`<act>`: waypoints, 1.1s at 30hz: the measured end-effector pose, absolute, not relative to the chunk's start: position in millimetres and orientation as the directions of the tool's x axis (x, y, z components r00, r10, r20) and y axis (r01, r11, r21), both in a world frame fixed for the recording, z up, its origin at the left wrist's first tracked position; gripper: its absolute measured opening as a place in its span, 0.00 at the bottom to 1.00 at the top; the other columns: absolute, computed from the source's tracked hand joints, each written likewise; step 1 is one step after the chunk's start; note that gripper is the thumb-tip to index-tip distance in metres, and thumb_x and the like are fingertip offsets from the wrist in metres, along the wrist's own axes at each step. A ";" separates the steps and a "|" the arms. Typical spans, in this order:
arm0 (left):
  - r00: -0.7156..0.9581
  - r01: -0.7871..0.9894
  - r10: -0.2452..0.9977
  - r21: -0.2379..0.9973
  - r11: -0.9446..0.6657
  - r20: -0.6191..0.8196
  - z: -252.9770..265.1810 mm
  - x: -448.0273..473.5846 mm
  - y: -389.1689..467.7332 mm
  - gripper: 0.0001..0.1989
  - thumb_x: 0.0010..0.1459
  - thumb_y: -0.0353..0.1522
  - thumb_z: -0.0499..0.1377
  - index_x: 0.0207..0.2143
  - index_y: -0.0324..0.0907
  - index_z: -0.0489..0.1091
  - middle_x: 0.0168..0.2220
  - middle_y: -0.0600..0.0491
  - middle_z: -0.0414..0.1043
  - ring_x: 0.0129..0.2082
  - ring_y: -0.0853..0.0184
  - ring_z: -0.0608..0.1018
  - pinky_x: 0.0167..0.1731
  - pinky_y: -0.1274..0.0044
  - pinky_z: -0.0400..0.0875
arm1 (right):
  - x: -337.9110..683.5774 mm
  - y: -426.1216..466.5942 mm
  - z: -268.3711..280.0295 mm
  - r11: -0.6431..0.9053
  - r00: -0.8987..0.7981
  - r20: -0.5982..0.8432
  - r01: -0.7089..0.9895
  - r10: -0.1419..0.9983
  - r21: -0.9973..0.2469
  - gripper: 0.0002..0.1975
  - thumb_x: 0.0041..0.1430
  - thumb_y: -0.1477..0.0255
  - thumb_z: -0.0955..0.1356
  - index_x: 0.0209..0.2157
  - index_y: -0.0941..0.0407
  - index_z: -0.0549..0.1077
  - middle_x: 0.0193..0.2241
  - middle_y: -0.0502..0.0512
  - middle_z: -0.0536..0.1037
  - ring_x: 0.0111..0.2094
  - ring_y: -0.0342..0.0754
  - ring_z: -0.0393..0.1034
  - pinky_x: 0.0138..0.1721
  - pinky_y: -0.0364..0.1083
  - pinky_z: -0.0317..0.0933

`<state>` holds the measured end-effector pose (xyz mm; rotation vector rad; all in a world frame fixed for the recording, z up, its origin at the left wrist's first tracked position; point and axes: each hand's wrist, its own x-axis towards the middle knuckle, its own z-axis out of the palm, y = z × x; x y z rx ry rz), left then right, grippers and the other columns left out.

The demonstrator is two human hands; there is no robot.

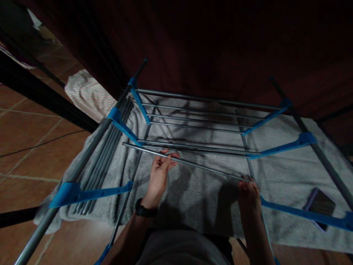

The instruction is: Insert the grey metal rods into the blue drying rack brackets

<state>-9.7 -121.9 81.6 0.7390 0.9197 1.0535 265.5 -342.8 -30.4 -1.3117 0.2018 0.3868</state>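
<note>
Between my two hands a thin grey metal rod (204,166) slants down to the right, in front of a partly assembled rack. My left hand (162,165) pinches it left of its middle, and my right hand (249,187) grips its right end. The rack has thick grey side tubes (95,145) joined by blue plastic brackets (127,130). Several thin crossbars (198,120) span the far brackets. The held rod's left end lies free, close to a blue bracket. The near left bracket (91,194) and near right bracket (306,213) have no bars between them.
Several loose rods (103,162) lie side by side on the grey blanket (193,206) at the left. A phone (321,206) rests on the blanket at the right, partly behind a bracket. A dark red curtain (206,48) hangs behind the rack. Tiled floor (30,147) shows at the left.
</note>
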 end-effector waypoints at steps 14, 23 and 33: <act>0.180 -0.378 0.937 0.858 0.348 -0.301 74.8 -21.7 -112.9 0.21 0.49 0.36 0.75 0.44 0.45 0.73 0.38 0.51 0.83 0.42 0.64 0.84 0.42 0.75 0.77 | 259.7 -332.9 -14.2 0.339 0.883 -0.442 -0.470 0.160 -0.815 0.12 0.54 0.75 0.74 0.41 0.53 0.73 0.38 0.49 0.81 0.34 0.40 0.75 0.39 0.39 0.73; 0.176 -0.384 0.938 0.856 0.346 -0.300 67.8 -22.8 -111.9 0.21 0.48 0.37 0.77 0.41 0.44 0.74 0.38 0.51 0.83 0.39 0.65 0.84 0.40 0.76 0.78 | 263.2 -330.1 -20.3 0.317 0.888 -0.433 -0.460 0.157 -0.829 0.14 0.50 0.67 0.77 0.37 0.52 0.72 0.38 0.49 0.81 0.37 0.43 0.78 0.38 0.44 0.76; 0.177 -0.380 0.927 0.846 0.373 -0.329 66.6 -17.5 -115.6 0.21 0.45 0.37 0.78 0.39 0.43 0.74 0.38 0.51 0.83 0.38 0.65 0.84 0.40 0.76 0.78 | 252.0 -318.1 -17.8 0.321 0.857 -0.479 -0.516 0.190 -0.795 0.11 0.54 0.69 0.75 0.40 0.51 0.76 0.37 0.51 0.82 0.39 0.45 0.79 0.38 0.45 0.76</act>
